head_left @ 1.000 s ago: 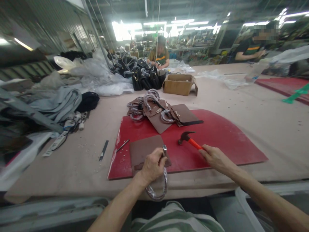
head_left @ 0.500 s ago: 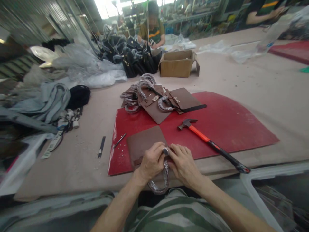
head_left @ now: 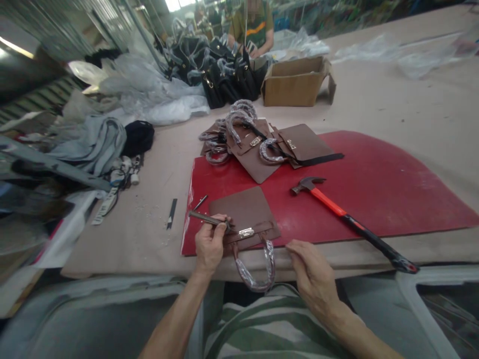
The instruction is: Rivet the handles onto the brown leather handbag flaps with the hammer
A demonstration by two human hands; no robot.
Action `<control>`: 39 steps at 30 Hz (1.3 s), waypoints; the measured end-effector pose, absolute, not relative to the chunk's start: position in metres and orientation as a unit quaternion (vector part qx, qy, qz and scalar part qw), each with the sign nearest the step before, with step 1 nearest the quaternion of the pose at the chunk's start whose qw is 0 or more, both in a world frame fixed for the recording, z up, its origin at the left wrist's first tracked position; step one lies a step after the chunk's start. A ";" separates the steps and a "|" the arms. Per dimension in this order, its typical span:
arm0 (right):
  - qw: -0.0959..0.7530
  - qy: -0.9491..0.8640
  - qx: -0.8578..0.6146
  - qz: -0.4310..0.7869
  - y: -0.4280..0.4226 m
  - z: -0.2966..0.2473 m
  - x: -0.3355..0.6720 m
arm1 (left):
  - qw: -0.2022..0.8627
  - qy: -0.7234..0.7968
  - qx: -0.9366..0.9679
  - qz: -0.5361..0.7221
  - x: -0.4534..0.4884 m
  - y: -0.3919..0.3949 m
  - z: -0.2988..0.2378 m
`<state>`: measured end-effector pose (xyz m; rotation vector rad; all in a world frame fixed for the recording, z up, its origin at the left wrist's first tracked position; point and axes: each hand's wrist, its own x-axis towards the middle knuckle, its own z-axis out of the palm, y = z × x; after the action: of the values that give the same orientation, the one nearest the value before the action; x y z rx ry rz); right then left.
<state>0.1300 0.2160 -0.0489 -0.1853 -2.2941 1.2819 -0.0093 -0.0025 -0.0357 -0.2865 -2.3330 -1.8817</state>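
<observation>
While the left hand's [head_left: 209,248] grip clasps a metal rod [head_left: 210,218] over the near brown bag [head_left: 243,209], the right hand [head_left: 314,273] looks empty, apparently during checking; striking would need the hammer [head_left: 354,223] lifted.

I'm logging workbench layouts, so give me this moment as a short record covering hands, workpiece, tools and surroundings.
Left hand: the left hand grips a metal rod
Right hand: the right hand holds nothing visible, beside the wrapped handle
Workpiece: brown bag, flat, metal clasp facing up, handle toward the person
Hammer: the hammer lies with its head on the red board, its grip past the near edge
Beyond workpiece: other brown bags
Farther back: cardboard box, black bags
</observation>
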 end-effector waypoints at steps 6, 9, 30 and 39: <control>-0.010 -0.419 -0.317 0.851 0.202 -0.048 0.135 | 0.030 -0.748 -0.120 -0.653 0.015 0.033 -0.031; -0.116 -0.284 -0.302 0.903 0.209 -0.041 0.127 | -0.013 -0.716 -0.080 -0.693 0.020 0.041 -0.032; -0.033 -0.437 -0.083 0.895 0.161 -0.027 0.111 | -0.029 -0.627 -0.049 -0.777 0.030 0.023 -0.007; -0.024 -0.394 -0.061 0.917 0.149 -0.019 0.104 | 0.035 -0.692 -0.138 -0.707 0.045 0.009 0.014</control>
<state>0.1036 0.1486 -0.0187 -0.1949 -1.2580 2.9253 0.0451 0.0087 0.0142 -0.4236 -2.1279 -2.1745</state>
